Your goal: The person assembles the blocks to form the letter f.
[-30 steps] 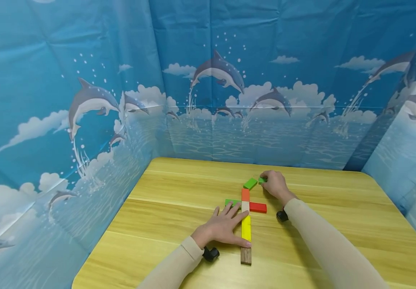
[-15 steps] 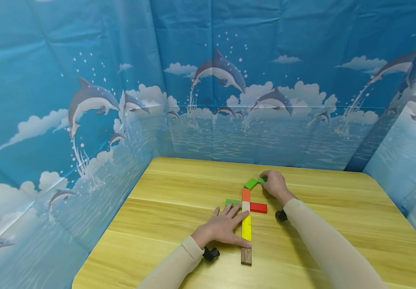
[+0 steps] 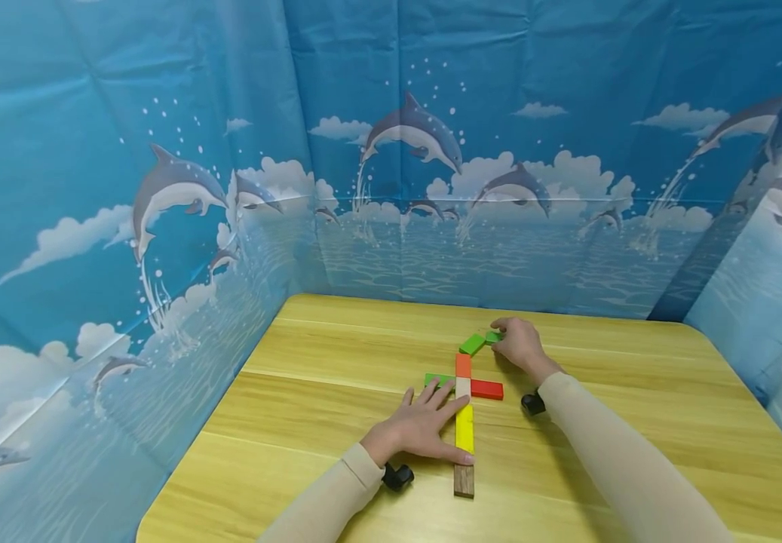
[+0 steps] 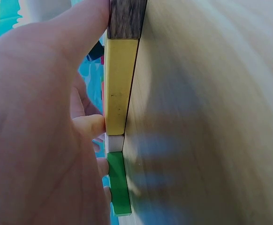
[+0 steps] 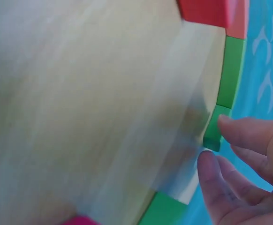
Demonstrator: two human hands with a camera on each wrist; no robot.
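Note:
A cross of flat blocks lies on the wooden table: brown, yellow, white and orange in a line, with a green block to the left and a red block to the right. My left hand lies flat beside the line, thumb along the yellow block, fingertips by the green block. Beyond the orange block lies a slanted green block. My right hand pinches a small green block at its end.
Blue dolphin-print sheets wall the table on the left, back and right. A black wrist camera sits under the left wrist, another under the right. Bare wood stretches to both sides of the blocks.

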